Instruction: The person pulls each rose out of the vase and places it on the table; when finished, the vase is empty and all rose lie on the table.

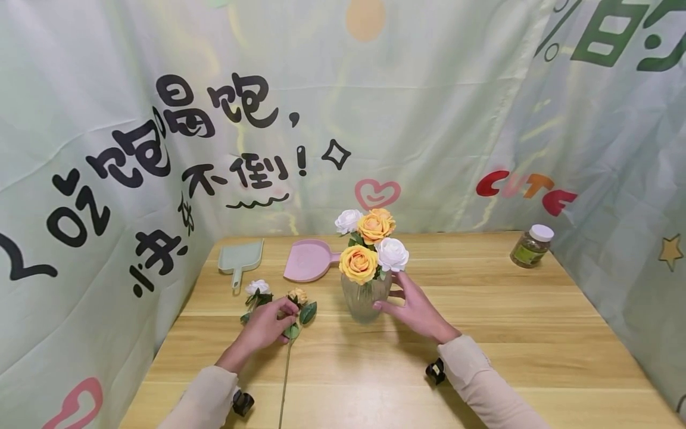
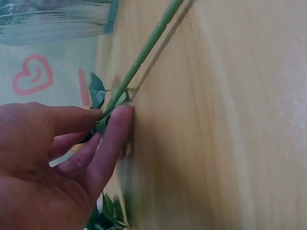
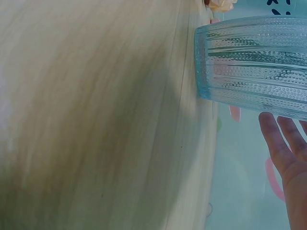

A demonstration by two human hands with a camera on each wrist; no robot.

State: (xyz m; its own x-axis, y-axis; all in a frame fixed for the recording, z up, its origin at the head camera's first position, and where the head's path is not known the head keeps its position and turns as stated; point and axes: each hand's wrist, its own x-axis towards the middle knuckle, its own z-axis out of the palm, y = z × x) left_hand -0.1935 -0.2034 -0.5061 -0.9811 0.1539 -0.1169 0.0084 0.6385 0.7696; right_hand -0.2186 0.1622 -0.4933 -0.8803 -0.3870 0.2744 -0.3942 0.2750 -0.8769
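Observation:
In the head view, a ribbed clear glass vase (image 1: 366,301) stands upright, holding white and yellow roses (image 1: 358,264). My right hand (image 1: 417,307) is at its right side, thumb and fingers spread and touching the glass. From the right wrist view, the fingers (image 3: 274,139) look fairly straight against the vase (image 3: 252,67). My left hand (image 1: 267,325) pinches the green stem (image 2: 146,50) of a yellow rose (image 1: 298,295) just below its leaves. That stem runs toward the table's near edge. A white rose (image 1: 259,287) lies beyond the left hand, its stem mostly hidden.
At the back left lie a grey-green dustpan-shaped board (image 1: 239,256) and a pink one (image 1: 309,261), whose handle reaches behind the vase. A lidded jar (image 1: 532,246) stands at the back right of the wooden table (image 1: 482,298). Printed cloth (image 1: 429,131) hangs around the table.

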